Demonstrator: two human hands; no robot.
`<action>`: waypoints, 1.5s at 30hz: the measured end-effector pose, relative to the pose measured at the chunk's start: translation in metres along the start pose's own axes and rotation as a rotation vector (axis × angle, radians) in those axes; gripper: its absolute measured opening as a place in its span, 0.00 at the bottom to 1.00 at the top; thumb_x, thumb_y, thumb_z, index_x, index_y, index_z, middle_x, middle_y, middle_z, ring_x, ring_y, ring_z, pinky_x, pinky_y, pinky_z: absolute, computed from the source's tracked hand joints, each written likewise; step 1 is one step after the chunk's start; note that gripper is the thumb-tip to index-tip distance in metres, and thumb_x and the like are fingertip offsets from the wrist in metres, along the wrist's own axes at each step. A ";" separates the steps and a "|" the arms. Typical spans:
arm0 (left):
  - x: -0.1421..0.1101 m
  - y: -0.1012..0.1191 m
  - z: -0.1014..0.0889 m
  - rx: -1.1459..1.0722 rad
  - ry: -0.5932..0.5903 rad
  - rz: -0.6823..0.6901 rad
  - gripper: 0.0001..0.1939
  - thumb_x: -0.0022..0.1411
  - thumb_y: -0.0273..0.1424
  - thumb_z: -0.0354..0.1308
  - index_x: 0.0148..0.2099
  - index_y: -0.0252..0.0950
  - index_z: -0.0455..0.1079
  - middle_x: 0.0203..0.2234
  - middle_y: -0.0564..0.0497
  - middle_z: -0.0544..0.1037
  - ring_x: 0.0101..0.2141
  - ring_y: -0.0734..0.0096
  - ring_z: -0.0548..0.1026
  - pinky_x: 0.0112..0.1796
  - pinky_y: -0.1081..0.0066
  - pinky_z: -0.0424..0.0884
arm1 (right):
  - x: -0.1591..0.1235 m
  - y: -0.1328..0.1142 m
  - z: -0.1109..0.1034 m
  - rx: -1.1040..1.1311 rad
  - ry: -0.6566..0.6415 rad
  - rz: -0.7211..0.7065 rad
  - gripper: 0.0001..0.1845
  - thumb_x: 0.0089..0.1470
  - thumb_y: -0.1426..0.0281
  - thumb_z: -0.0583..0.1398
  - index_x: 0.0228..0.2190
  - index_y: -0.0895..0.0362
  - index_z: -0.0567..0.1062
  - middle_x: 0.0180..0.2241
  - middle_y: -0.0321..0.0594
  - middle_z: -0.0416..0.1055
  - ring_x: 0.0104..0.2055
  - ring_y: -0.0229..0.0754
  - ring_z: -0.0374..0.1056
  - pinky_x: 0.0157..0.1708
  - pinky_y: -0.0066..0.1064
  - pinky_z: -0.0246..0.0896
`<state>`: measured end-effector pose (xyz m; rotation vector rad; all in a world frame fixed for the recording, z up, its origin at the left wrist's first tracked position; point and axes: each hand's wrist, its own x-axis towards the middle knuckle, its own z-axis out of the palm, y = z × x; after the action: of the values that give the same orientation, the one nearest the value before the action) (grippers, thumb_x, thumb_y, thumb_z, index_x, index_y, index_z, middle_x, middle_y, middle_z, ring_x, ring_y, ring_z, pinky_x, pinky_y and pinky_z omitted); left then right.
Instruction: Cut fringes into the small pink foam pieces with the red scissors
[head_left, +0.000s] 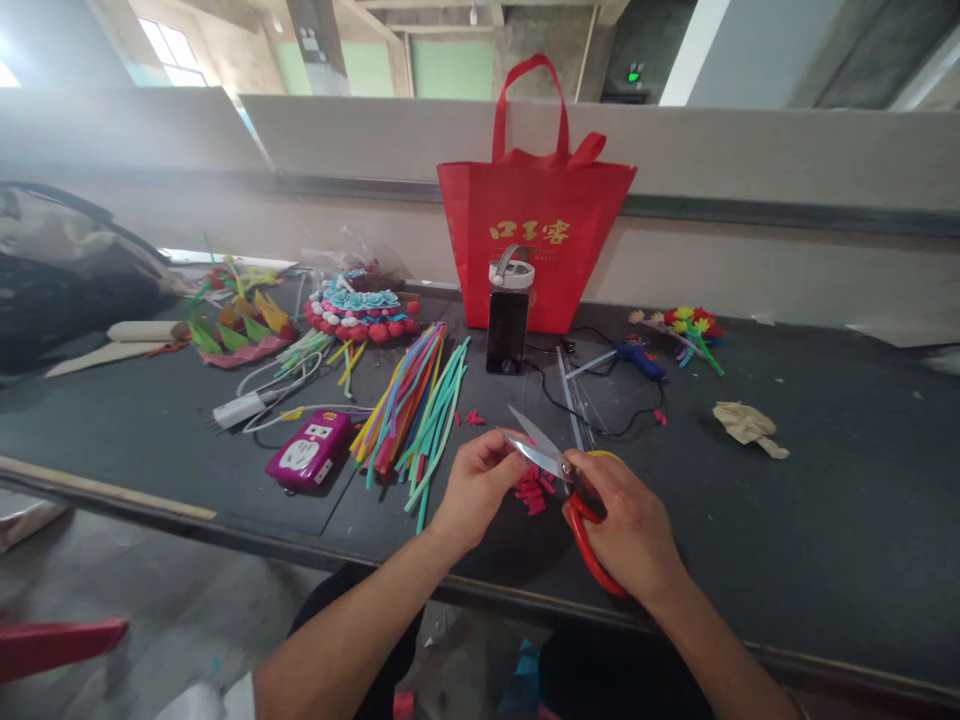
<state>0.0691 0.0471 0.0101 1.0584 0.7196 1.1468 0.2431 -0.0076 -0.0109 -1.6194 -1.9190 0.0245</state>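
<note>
- Scissors (538, 457) with red handles are up over the surface (825, 530), around mid-length and near its front edge, blades parted and pointing away to the left.
- The right hand (634, 520) has its fingers wrapped round those handles.
- The left hand (476, 492) is bent in close by the blades; from here I can't tell whether its fingers have closed on a strip.
- Just beneath, a loose heap of short red pieces (531, 495) lies on the surface, with a few red scraps (474, 417) farther from the front edge. That much cutting looks done.
- Left of the hands, a bundle of long coloured strips (401, 405) slants toward the front edge, its strips mostly long and apparently uncut. I'd judge plenty of material is left, though how much of it is wanted I can't say.
- Right of centre, toward the far edge, a blue glue gun (642, 360) lies beside a bunch of small flowers (690, 332) that looks already made up.
- At the far edge stands a red bag (536, 215), a phone (508, 335) upright in front.
</note>
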 end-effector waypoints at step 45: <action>-0.007 -0.008 0.014 0.083 -0.007 0.035 0.06 0.52 0.32 0.66 0.31 0.34 0.76 0.24 0.53 0.72 0.24 0.78 0.67 0.27 0.75 0.63 | 0.012 -0.026 0.004 1.361 0.041 0.620 0.26 0.47 0.65 0.68 0.47 0.52 0.68 0.25 0.30 0.68 0.22 0.32 0.64 0.19 0.22 0.60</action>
<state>0.0823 0.0357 0.0070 1.1486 0.7508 1.1504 0.2177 -0.0016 0.0011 -1.0646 -0.8015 1.2255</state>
